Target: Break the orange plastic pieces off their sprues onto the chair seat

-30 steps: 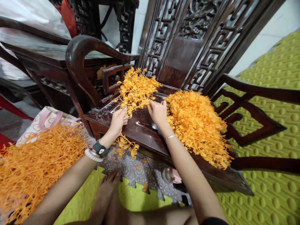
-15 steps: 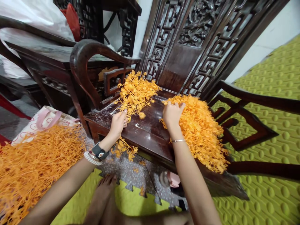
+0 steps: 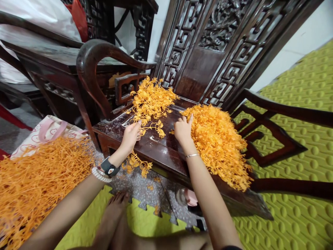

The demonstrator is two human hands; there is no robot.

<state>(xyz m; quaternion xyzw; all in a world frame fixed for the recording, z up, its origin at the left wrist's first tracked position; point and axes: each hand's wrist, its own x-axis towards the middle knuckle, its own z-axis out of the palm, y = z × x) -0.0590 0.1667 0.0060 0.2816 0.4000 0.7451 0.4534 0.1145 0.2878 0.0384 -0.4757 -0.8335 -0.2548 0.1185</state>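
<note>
My left hand (image 3: 131, 137) is closed in a pinch on a thin, branching orange plastic sprig (image 3: 156, 127), whose curly tips reach right over the dark wooden chair seat (image 3: 166, 152). More orange sprigs (image 3: 137, 165) hang below that hand past the seat's front edge. Behind it lies a loose heap of similar sprigs (image 3: 152, 99). My right hand (image 3: 183, 132) is at the left edge of a larger pile of small orange pieces (image 3: 218, 142). Its little finger sticks out and the others are curled; an orange bit (image 3: 171, 132) shows at its thumb side, the grip itself hidden.
A patterned bag with pink handles (image 3: 49, 130) stands left on the floor, beside a large mass of orange strands (image 3: 47, 177). The chair's curved left armrest (image 3: 87, 59) and right armrest (image 3: 286, 107) flank the seat. A pink-and-clear object (image 3: 189, 198) lies beneath.
My right hand has shifted left off the large pile, an orange bit moving with it. The sprig at my left hand now spreads further right; that hand has hardly moved.
</note>
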